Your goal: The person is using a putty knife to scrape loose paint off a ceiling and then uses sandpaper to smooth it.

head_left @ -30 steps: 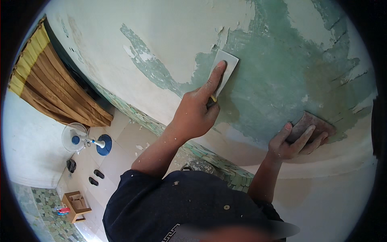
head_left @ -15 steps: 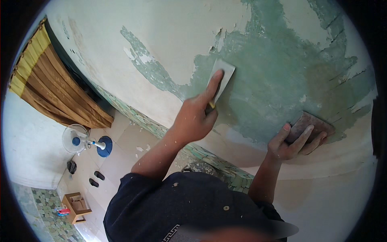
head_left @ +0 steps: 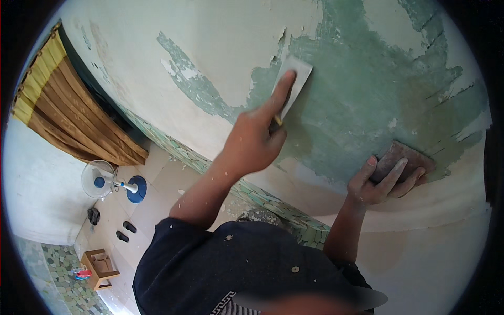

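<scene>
My left hand [head_left: 254,136] grips a putty knife [head_left: 300,79] by its handle, with the index finger stretched along the pale blade. The blade lies against the wall, where peeling off-white paint borders a bared green patch [head_left: 346,100]. Lower on the right, my right hand [head_left: 375,186] holds a flat, brownish-grey rectangular piece [head_left: 401,155], fingers laid over its face. That piece is at the lower right edge of the green patch; its exact kind I cannot make out. Paint flecks dot my left forearm.
Stone-pattern trim [head_left: 191,156] runs along the wall's foot. Paint flakes lie on the tiled floor [head_left: 157,197]. A blue and white fan [head_left: 135,190], black slippers [head_left: 126,232] and a small wooden stool [head_left: 98,268] stand off to the left, below a brown curtain [head_left: 84,113].
My left hand has slid the putty knife upward along the wall, toward the peeling paint edge. The right hand and its flat piece have shifted up only slightly.
</scene>
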`<move>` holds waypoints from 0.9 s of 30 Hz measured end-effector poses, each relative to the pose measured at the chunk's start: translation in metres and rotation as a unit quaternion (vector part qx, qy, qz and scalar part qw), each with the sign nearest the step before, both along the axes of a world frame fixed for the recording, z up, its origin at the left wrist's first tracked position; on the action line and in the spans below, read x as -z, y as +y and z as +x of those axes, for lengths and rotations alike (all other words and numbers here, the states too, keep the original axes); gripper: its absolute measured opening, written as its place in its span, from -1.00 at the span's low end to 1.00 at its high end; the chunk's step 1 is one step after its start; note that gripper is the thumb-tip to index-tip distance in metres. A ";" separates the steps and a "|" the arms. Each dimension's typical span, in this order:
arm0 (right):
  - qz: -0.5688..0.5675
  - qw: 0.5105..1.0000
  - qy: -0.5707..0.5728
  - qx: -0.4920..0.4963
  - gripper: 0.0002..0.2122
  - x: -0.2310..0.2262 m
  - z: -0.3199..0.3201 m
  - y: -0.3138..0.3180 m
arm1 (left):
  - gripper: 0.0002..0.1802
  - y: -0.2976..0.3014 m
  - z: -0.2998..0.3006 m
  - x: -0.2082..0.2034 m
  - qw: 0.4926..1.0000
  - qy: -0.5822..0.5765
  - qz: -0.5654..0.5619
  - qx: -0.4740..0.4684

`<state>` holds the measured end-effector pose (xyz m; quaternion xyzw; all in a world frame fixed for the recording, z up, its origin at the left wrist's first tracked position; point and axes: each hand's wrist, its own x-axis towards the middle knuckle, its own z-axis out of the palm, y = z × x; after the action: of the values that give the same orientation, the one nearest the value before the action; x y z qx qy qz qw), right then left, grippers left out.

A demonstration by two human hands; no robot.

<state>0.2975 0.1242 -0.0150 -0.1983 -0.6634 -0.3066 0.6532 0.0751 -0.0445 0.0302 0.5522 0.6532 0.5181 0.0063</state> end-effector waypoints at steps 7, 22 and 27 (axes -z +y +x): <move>0.000 1.000 0.013 -0.012 -0.47 -0.001 -0.001 -0.002 | 0.00 0.008 0.000 -0.041 0.997 0.037 0.071 -0.015; -0.074 0.997 0.031 -0.015 -0.41 -0.009 0.003 -0.023 | -0.01 0.008 -0.004 -0.036 0.994 0.040 0.083 -0.052; -0.082 0.996 0.023 -0.019 -0.43 -0.012 0.003 -0.025 | 0.03 0.002 0.002 0.005 0.996 -0.010 0.074 -0.047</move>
<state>0.3009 0.0992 -0.0030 -0.2450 -0.6750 -0.2343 0.6554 0.0774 -0.0421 0.0250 0.5143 0.6381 0.5706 -0.0522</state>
